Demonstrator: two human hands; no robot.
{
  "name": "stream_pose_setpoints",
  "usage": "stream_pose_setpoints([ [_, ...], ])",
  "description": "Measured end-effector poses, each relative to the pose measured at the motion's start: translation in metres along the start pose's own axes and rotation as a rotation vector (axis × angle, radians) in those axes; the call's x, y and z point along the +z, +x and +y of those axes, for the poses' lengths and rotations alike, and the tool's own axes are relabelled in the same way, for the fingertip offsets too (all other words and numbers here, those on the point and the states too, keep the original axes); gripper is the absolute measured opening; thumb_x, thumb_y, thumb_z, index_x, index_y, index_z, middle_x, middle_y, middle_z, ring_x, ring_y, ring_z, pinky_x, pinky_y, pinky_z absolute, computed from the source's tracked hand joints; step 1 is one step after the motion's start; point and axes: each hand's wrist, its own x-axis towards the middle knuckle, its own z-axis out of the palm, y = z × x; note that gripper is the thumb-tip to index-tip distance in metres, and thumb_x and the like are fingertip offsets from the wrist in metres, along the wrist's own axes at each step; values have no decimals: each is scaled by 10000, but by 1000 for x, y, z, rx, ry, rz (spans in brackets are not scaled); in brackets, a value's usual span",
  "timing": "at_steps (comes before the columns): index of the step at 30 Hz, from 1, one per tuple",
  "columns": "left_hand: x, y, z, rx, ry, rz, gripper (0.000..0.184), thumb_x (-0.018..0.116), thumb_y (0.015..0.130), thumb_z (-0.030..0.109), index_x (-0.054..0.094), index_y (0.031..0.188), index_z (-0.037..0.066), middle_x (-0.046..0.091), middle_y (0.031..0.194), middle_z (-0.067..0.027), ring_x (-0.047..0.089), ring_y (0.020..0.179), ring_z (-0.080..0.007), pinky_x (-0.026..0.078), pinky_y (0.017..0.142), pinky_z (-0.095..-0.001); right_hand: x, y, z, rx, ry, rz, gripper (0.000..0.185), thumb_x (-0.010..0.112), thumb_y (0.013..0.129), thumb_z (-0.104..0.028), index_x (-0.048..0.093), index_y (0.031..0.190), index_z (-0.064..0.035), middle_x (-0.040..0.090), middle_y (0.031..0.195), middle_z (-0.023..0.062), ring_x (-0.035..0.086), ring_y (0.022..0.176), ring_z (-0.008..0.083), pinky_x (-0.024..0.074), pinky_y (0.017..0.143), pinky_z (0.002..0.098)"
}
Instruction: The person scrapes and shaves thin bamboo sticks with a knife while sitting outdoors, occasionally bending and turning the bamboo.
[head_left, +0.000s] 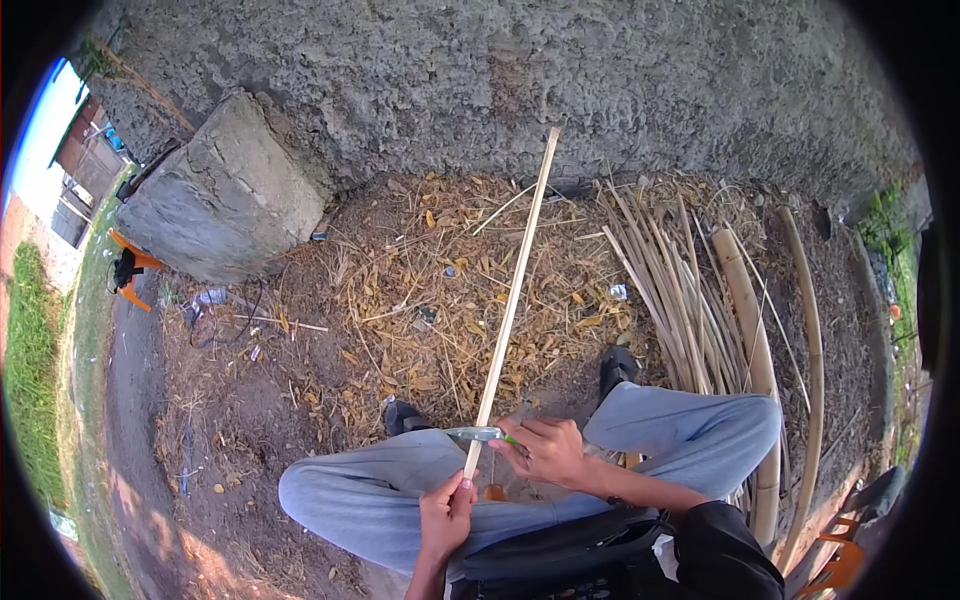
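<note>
Dry leaves and straw litter the bare dirt ground (250,420) before me, where a bundle of split strips (680,300) lies to my right beside thick bamboo poles (750,320), near a white scrap (618,292).

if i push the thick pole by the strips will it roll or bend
The thick pole would probably stay stiff, given its girth beside the thin strips. Its rounded sides suggest it could roll, though its slight curve may make that uneven. Its length could make it awkward to steer.
</note>
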Motion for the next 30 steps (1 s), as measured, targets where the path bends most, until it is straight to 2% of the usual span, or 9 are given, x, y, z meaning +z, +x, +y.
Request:
stream_pose_setpoints([
  [5,1,0,0,28,59,4,217,545,993,83,695,1124,-3,552,633,0,475,560,-47,393,528,-230,1,-2,1,44,-17,-1,286,751,851,-314,683,1035,-105,599,577,31,601,444,219,451,379,354],
  [13,1,-10,-10,53,40,-1,221,543,979,58,695,1125,-11,549,626,-6,481,554,-51,391,528,-231,1,4,14,65,-26,59,291,735,866,-339,691,1053,-121,611,578,26,581,418,223,433,354,362],
  [16,0,-13,-13,89,67,-17,233,536,1005,86,696,1153,7,554,655,34,464,540,-18,369,497,-198,0,3,14,69,-35,56,284,736,864,-342,693,1046,-129,608,577,24,571,408,222,427,349,362],
  [18,-1,-14,-11,77,73,5,215,548,975,53,694,1116,-17,544,625,-5,490,556,-47,400,526,-230,0,4,14,72,-46,50,278,736,864,-344,694,1038,-132,606,576,22,566,404,221,423,347,361],
  [27,-2,-31,-8,-31,18,-3,201,556,979,65,696,1099,-16,544,635,11,489,558,-30,392,515,-216,-2,4,16,84,-42,54,250,735,866,-329,699,1008,-126,614,573,29,574,409,221,427,354,361],
  [30,-6,-42,-21,-53,24,-16,208,587,980,105,700,1101,-20,547,642,28,478,556,-25,376,509,-209,-2,9,28,198,-8,99,245,730,873,-323,716,1004,-116,645,598,41,597,429,226,440,366,363],
])
